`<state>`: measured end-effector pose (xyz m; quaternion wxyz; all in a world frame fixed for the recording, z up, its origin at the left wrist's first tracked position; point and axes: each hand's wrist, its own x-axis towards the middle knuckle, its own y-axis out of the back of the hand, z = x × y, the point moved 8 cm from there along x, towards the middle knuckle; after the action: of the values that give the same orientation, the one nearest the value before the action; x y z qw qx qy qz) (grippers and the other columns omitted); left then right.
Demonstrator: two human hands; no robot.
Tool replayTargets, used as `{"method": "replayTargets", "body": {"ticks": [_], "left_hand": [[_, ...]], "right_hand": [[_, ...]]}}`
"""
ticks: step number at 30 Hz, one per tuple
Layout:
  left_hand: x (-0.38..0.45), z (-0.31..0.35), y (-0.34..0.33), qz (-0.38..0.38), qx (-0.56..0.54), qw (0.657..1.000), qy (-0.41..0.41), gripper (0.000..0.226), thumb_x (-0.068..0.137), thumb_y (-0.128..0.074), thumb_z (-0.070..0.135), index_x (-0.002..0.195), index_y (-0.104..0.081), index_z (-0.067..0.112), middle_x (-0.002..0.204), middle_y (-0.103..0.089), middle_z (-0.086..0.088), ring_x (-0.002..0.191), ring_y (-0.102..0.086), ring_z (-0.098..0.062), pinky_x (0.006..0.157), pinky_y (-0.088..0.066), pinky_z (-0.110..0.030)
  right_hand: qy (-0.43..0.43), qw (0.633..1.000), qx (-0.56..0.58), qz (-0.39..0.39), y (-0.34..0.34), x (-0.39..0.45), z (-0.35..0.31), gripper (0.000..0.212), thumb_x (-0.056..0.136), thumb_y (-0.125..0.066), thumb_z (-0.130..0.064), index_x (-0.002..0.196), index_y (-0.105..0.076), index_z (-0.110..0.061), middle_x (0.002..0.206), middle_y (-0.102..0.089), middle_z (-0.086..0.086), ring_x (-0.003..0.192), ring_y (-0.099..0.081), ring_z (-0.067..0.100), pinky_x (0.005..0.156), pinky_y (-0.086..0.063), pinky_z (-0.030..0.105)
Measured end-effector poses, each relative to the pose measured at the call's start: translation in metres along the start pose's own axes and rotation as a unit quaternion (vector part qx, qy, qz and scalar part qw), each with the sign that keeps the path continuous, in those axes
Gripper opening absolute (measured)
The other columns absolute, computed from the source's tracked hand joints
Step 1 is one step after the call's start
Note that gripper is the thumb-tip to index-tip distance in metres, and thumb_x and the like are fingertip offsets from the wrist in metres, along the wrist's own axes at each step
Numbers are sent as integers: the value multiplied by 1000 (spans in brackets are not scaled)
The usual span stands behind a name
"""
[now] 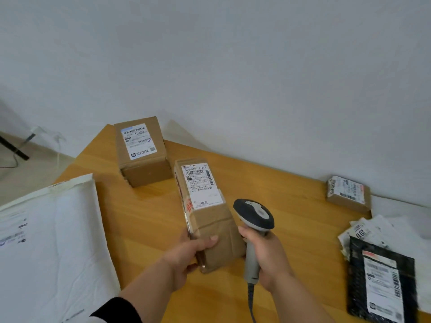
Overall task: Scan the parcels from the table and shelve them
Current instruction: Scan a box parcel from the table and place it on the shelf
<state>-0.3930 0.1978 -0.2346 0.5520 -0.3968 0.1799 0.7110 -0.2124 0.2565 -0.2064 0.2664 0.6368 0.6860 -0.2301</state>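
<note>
Brown boxes [205,213] with white labels [202,185], orange woodgrain table [144,220], grey-and-black scanner [254,217], white mailer [49,248], black speckled bag [356,276], black sleeve [116,311].

Parcel-sorting room: labelled parcels [205,206] on wooden table [144,224], handheld scanner [254,220]

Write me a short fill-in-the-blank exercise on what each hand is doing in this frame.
1. The left hand grips a long cardboard ____.
2. The right hand holds a barcode ____.
3. The black mailer lies at the table's ____ side.

Missing words: box; scanner; right
</note>
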Motion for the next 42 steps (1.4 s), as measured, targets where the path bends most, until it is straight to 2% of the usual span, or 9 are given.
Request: {"method": "replayTargets", "body": {"ticks": [5, 7, 12, 18, 22, 27, 31, 37, 42], "left_hand": [[-35, -10, -21, 18, 17, 997, -74, 78, 52, -96, 23, 113, -52, 45, 104, -70, 16, 98, -65, -11, 66, -51, -25], [-52, -13, -32, 33, 23, 993, -112, 76, 59, -93, 14, 114, -51, 45, 107, -69, 11, 98, -66, -14, 65, -53, -27], [-95, -26, -70, 36, 32, 982, -185, 92, 59, -92, 9, 129, -44, 43, 112, -65, 12, 103, -64, -14, 66, -53, -27], [-138, -39, -102, 39, 45, 967, -247, 89, 61, -90, 4, 119, -44, 54, 99, -67, 26, 95, -66, -4, 64, -55, -21], [-158, -48, -113, 39, 49, 961, -268, 88, 61, -89, 2, 114, -44, 57, 97, -66, 31, 91, -66, 1, 64, -56, -19], [-175, -57, -113, 48, 46, 960, -272, 91, 56, -91, 6, 115, -45, 58, 98, -68, 26, 104, -65, -12, 77, -58, -34], [-189, -64, -111, 36, 50, 959, -278, 91, 58, -91, 6, 115, -43, 59, 96, -67, 29, 100, -65, -8, 67, -56, -25], [-213, -77, -97, 29, 51, 959, -277, 91, 60, -89, 1, 111, -44, 62, 107, -68, 19, 104, -63, -11, 68, -56, -25], [-233, -88, -86, 17, 64, 957, -282, 89, 62, -88, 0, 112, -45, 60, 96, -67, 30, 102, -62, -5, 61, -54, -16]], "right_hand": [[78, 997, -16, -8, 43, -37, -24, 11, 87, -76, -24, 92, -71, -15, 78, -66, 4, 75, -63, 23, 71, -51, 43], [125, 990, -20, -55, 53, -66, -41, 2, 88, -76, -23, 86, -74, -24, 68, -65, -2, 68, -64, 20, 64, -52, 35], [256, 946, -88, -180, 66, -151, -76, 7, 79, -72, -40, 86, -74, -39, 69, -64, -9, 64, -64, 13, 63, -53, 23], [333, 917, -107, -192, 96, -212, -85, 12, 73, -71, -47, 74, -71, -35, 63, -61, -3, 62, -60, 13, 61, -50, 24], [348, 912, -114, -186, 113, -235, -84, 24, 70, -69, -53, 75, -69, -30, 62, -61, 4, 62, -59, 17, 65, -47, 32], [347, 912, -130, -178, 120, -256, -76, 29, 70, -68, -55, 68, -65, -27, 60, -59, 7, 61, -57, 18, 68, -44, 37], [350, 913, -124, -169, 120, -274, -70, 24, 71, -69, -53, 68, -66, -29, 60, -59, 7, 60, -57, 18, 67, -44, 37], [347, 917, -124, -154, 113, -300, -53, 31, 69, -70, -52, 76, -67, -22, 58, -59, 6, 59, -57, 16, 67, -45, 34], [341, 921, -117, -150, 108, -321, -36, 33, 68, -71, -50, 75, -65, -19, 60, -58, 5, 57, -57, 16, 63, -47, 30]]}}
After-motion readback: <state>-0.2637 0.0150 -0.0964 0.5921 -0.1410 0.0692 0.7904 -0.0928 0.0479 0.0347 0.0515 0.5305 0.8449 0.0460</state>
